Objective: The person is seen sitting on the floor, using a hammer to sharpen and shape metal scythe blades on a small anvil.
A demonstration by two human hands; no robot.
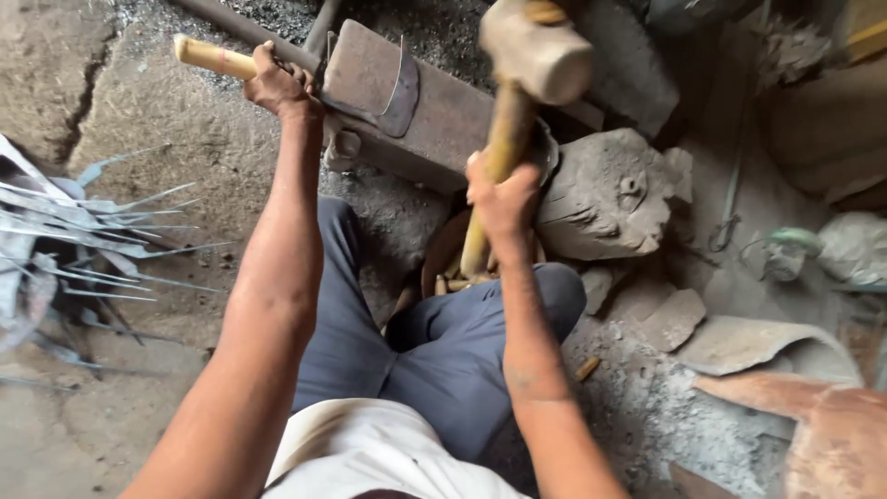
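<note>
Right hand (504, 199) is closed around the wooden shaft of a hammer (534, 55), head raised above the anvil block (434, 111). Left hand (277, 85) is clenched on a pale wooden handle (214, 57) that runs toward the block. A thin curved blade (399, 88) lies on the block's top face; whether the handle joins that blade is hard to tell, the hand hides it. A pile of finished sickle blades (83, 240) sits on the ground well left of the person's knee.
</note>
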